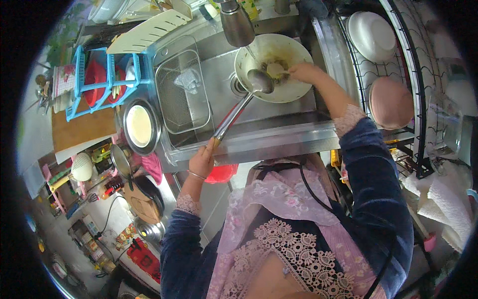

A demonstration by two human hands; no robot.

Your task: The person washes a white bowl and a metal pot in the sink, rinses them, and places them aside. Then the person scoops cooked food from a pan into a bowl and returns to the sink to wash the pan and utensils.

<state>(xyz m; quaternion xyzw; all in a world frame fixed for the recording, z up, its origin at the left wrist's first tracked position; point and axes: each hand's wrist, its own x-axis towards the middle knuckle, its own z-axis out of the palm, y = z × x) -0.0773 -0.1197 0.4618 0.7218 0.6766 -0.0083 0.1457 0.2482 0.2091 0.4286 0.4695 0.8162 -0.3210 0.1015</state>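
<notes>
A white wok-like pan (pixel 293 91) with brown residue sits in the stainless steel sink (pixel 220 67). My left hand (pixel 202 160) grips the end of a long-handled metal ladle (pixel 235 116). The ladle's bowl (pixel 262 81) hangs over the pan's near left side. My right hand (pixel 307 72) reaches inside the pan, fingers closed around the edge of a small pale round item (pixel 276 69); what it is cannot be made out. Above the pan hangs the faucet head (pixel 236 26), with a thin stream of water falling into the brown patch.
Left in the sink stands a wire mesh basket (pixel 183 108) holding a grey cloth (pixel 187 80). A metal bowl with pale contents (pixel 139 125) and a blue plastic rack (pixel 108 80) are beside it. On the right, a black dish rack (pixel 418 86) holds a white bowl (pixel 371 36) and a pink bowl (pixel 392 102).
</notes>
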